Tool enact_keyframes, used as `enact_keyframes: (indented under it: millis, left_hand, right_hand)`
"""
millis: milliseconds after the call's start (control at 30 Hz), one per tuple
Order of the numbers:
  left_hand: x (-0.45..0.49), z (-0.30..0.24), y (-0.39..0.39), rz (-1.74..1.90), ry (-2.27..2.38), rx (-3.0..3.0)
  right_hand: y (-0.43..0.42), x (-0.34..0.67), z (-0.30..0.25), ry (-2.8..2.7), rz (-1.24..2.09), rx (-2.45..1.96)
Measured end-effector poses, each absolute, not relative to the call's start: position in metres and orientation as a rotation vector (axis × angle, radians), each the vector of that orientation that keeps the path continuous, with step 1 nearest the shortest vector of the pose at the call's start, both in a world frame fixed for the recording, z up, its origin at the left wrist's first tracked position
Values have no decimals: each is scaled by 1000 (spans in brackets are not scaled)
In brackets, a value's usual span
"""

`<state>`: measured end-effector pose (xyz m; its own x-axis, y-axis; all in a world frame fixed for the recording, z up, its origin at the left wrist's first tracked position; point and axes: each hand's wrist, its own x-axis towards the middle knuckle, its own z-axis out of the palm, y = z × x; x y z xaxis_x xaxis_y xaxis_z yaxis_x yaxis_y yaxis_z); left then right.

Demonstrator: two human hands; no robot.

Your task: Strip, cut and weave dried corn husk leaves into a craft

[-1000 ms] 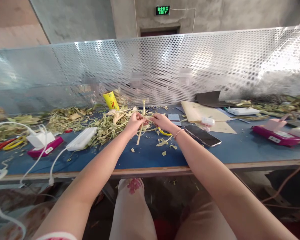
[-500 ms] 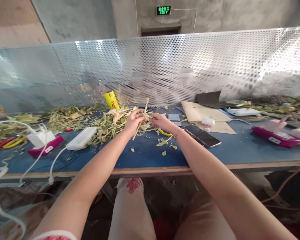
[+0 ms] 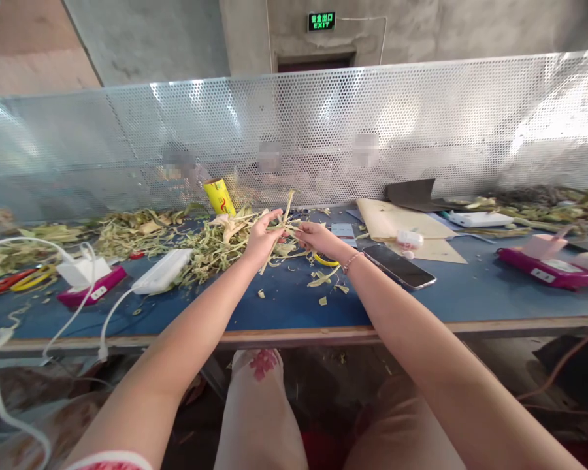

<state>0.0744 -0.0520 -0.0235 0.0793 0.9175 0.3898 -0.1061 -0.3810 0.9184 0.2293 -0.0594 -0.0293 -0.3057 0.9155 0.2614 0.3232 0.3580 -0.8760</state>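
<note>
Both hands up over the middle of the table (image 3: 279,310), on one pale dry strip (image 3: 288,209). Left hand (image 3: 263,238) grips it around the middle, index finger stretched out toward the far side; exact finger contact is partly hidden. Right hand (image 3: 318,236) has its fingertips pinched on pale material where another bit crosses the strip; can't tell if that's the same piece. Key relation: the long axis runs near-left to far-right, tilted, far end poking up past the fingertips, near end passing under the left hand. So the strip lies just right of the left palm and just left of the right fingertips. Left hand is nearer, wrapped around it; right comes in from the side, across the axis. Fingertips of the two hands are nearly touching. Leaf pile (image 3: 208,251) sits just left of the left hand, yellow tube (image 3: 219,197) beyond it. Yellow ring (image 3: 326,261) is just near of the right hand, phone (image 3: 399,266) farther right, by the wrist.
</note>
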Motion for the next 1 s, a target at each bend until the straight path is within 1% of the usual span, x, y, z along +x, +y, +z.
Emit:
enact_keyframes:
  millis: [367, 700, 1000]
  left_hand:
    - [76, -25, -50, 1581, 953, 1430]
    - [68, -27, -38, 1709, 991, 1318]
    - [67, -27, -37, 1728, 964, 1332]
  right_hand:
    - [-57, 231, -31, -1668, 1094, -1021]
    - [-51, 235, -33, -1621, 923, -1051]
    - [-53, 235, -30, -1605, 871, -890]
